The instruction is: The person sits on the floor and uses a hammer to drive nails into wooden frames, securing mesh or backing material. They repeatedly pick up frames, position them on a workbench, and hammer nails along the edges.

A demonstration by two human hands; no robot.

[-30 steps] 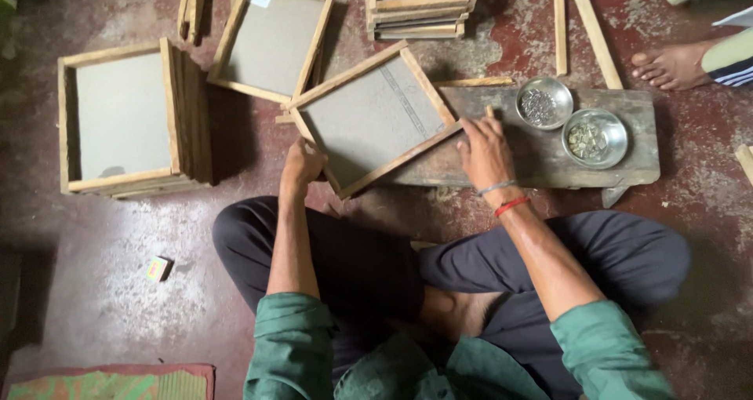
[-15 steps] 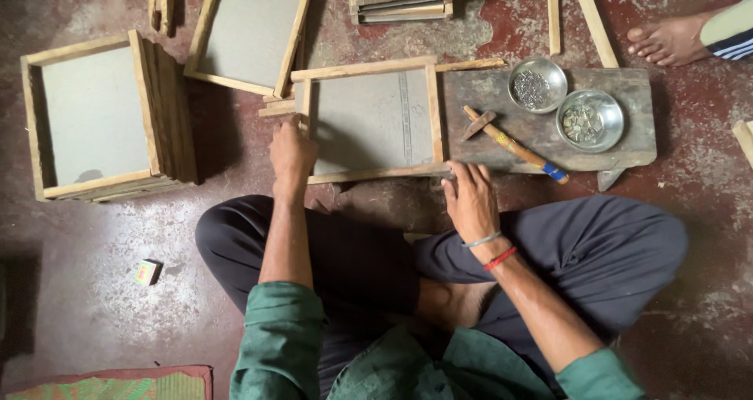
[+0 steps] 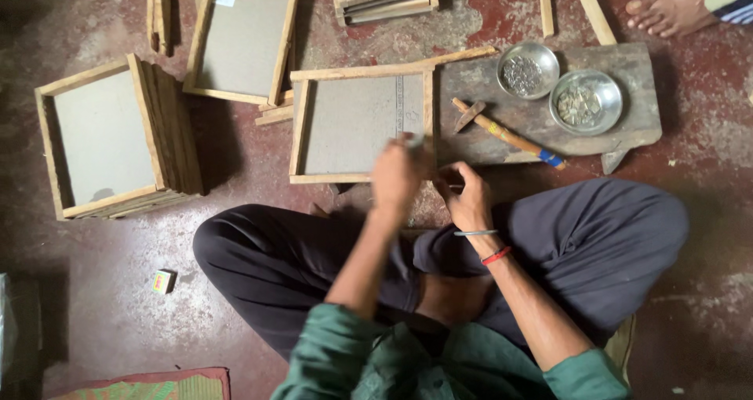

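Observation:
A wooden frame with a grey board [image 3: 353, 121] lies flat on the floor in front of my crossed legs. My left hand [image 3: 396, 174] is blurred by motion over its lower right corner, and what it holds cannot be made out. Just to the right, my right hand [image 3: 468, 198] has its fingers curled together against that same corner; anything pinched in them is too small to see. A hammer with a wooden handle and blue end [image 3: 510, 137] lies on a grey wooden block [image 3: 627, 125] right of the frame.
Two metal bowls [image 3: 527, 70] [image 3: 586, 102] of small parts sit on the block. A stack of frames [image 3: 118, 137] stands at the left, with more frames [image 3: 243, 39] and wooden slats [image 3: 592, 12] behind. Another person's bare foot [image 3: 667, 9] is top right. A small box [image 3: 163, 281] lies on the floor.
The frame was turned square to me and the hammer uncovered. My left hand swept from the frame's upper left corner to its lower right; my right hand came back slightly.

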